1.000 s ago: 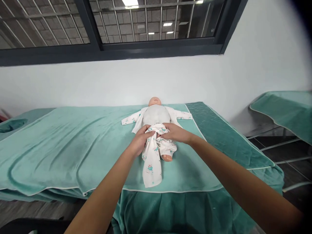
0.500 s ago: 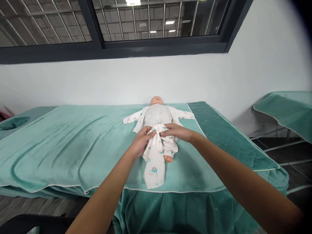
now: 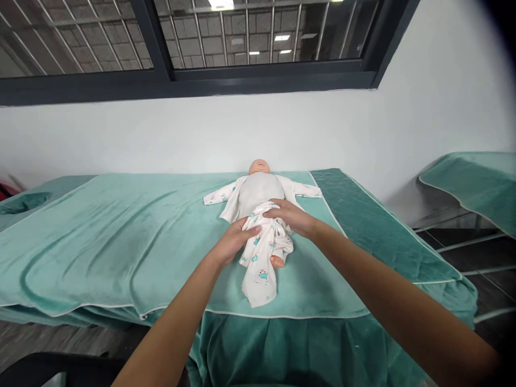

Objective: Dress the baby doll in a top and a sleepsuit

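A baby doll (image 3: 262, 189) lies on its back with its head toward the wall. Its white printed jacket (image 3: 220, 195) hangs open, the sleeves on both spread arms. White printed baby pants (image 3: 260, 277) are bunched over the doll's lower body. One pant leg trails flat toward me; from the other, on the right, a foot (image 3: 277, 262) shows. My left hand (image 3: 237, 237) pinches the left side of the pants, thumb on top. Higher up, my right hand (image 3: 291, 216) grips the waist area, its fingertips partly hidden in the folds.
A light green sheet (image 3: 121, 231) with a few wrinkles covers the bed, over a darker green quilted cover (image 3: 374, 236). Behind it rise a white wall (image 3: 193, 134) and a barred window (image 3: 242, 37). To the right stands a metal frame (image 3: 475, 242) with green cloth (image 3: 475, 183).
My left hand has moved slightly down and my right hand slightly up. The pants are more twisted and gathered between them, and the trailing leg has shifted a little to the right.
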`<state>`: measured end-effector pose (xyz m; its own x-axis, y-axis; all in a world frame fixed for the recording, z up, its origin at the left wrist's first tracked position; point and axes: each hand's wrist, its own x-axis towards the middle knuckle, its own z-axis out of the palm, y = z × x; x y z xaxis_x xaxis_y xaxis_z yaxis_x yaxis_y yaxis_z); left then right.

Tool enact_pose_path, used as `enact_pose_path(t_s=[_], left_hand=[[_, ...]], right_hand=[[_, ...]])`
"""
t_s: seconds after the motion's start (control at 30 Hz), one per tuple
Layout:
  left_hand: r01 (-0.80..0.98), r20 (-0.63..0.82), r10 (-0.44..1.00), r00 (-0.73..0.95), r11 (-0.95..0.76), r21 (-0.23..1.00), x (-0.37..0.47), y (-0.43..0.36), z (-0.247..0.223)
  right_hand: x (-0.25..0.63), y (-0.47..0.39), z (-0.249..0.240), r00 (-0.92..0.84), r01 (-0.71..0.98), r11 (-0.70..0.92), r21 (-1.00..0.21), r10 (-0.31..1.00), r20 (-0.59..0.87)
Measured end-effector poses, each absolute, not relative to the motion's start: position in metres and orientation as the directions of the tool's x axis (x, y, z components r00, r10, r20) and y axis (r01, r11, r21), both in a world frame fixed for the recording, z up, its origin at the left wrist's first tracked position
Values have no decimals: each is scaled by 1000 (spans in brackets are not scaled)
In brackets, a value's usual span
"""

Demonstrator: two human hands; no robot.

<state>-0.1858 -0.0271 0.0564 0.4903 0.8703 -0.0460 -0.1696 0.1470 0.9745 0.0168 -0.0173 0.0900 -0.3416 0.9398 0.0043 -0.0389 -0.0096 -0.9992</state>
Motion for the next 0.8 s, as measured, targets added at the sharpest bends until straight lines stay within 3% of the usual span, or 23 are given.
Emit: enact_pose_path(t_s=[0.17, 0.27, 0.33, 0.43, 0.53, 0.7, 0.8], left_hand=[[-301, -51, 959, 279, 138, 944, -177, -22, 51], [-273, -70, 957, 282, 150, 950, -174, -24, 53], [-248, -64, 949, 308, 146, 958, -176, -28, 56], [-162, -20, 902, 432, 99, 982, -182, -34, 62], [-139, -8, 868, 496, 88, 986, -186, -37, 63], [-306, -60, 937, 345, 172, 936, -183, -35, 57], [-351, -79, 943, 323, 196, 916, -181, -36, 54]], right_hand=[[15, -20, 93, -562, 253, 99, -962, 825, -63], [11, -17, 93, -542, 398, 141, -907, 833, -108], [9, -14, 91, -471, 318, 104, -942, 880, -61], [8, -12, 87, -393, 61, 39, -997, 920, 12], [7, -12, 80, -358, -35, -7, -999, 934, 6], [9, -18, 75, -430, 98, 113, -989, 901, 61], [14, -21, 79, -554, 250, 152, -956, 832, -12]])
